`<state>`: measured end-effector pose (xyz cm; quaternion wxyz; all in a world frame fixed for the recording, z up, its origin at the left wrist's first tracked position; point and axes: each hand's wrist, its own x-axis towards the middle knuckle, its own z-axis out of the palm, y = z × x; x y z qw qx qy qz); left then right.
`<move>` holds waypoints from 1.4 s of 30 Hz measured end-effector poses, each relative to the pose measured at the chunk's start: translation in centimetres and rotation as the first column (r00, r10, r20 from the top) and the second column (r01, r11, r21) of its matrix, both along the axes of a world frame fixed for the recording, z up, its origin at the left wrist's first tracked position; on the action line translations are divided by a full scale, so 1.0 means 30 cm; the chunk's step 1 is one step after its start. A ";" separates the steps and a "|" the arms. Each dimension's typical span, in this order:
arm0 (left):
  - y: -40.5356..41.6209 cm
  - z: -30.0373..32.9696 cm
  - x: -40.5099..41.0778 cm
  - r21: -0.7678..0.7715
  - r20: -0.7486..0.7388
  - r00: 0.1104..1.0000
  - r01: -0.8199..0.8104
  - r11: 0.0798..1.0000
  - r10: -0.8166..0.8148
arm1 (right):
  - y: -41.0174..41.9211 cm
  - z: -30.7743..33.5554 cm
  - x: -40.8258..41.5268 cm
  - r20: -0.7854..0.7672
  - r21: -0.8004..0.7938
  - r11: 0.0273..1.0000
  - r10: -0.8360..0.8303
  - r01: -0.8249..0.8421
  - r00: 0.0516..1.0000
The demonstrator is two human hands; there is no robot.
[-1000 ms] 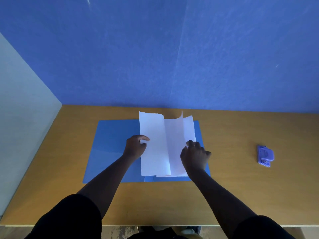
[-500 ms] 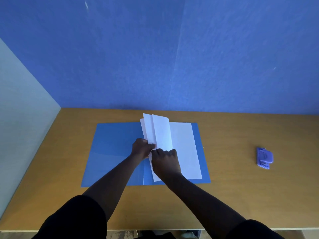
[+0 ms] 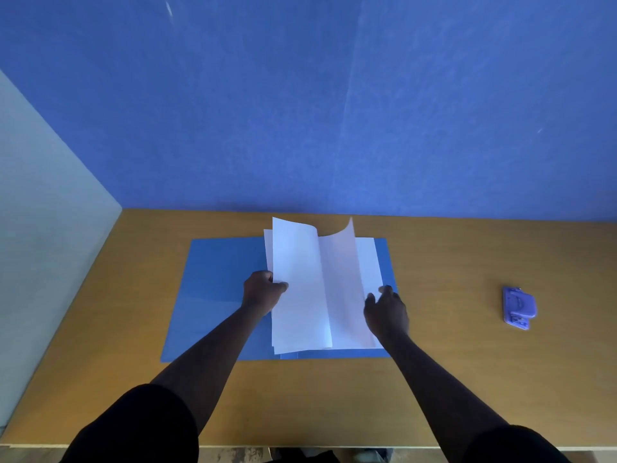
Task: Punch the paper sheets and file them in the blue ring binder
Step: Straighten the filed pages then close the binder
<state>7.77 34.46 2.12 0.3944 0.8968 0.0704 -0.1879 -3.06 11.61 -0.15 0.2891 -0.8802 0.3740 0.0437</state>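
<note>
Blue ring binder (image 3: 217, 295) lies open and flat on the wooden table (image 3: 467, 379), centred in front of the person, long side running left-right. White paper sheets (image 3: 300, 312) sit on its right half, over the spine area; rings not visible, hidden under the paper.

Left hand (image 3: 262, 292): at the left edge of the stack, fingers curled, thumb on top of the upper sheet, pinching the sheets' left edge roughly halfway along.

Right hand (image 3: 385, 314): at the right edge of the stack, fingers (image 3: 384, 290) loosely spread and only slightly bent, holding nothing. Fingertips are at or just beside the paper edge; cannot tell if they actually touch.

One sheet is curled up mid-stack: its far corner stands off the pile and arcs upward, with a shaded fold line running front to back. A flatter sheet lies under it on the right, with a strip of binder cover showing past it.

Purple hole punch (image 3: 519, 307) sits on the table well to the right, apart from the binder and both hands, untouched.

Blue wall (image 3: 334, 111) behind the table, pale panel (image 3: 40, 212) on the left side. Dark sleeves at the bottom edge of the head view.
</note>
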 end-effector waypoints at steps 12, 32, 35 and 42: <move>0.052 -0.005 -0.004 0.101 0.131 0.991 0.024 0.995 -0.038 | -0.048 -0.074 -0.063 -0.136 0.154 0.966 -0.186 0.207 0.973; 0.017 -0.002 -0.032 -0.040 0.183 0.982 0.057 0.998 -0.049 | -0.034 -0.065 -0.044 -0.085 0.062 0.995 -0.073 0.079 0.994; 0.007 0.015 -0.047 -0.065 0.249 0.963 0.128 0.990 -0.108 | 0.021 -0.004 -0.024 0.076 0.090 0.996 -0.027 0.020 0.997; -0.034 0.005 -0.027 0.015 0.194 0.956 0.219 0.976 -0.218 | 0.195 0.099 0.036 0.268 0.061 0.949 0.282 -0.309 0.921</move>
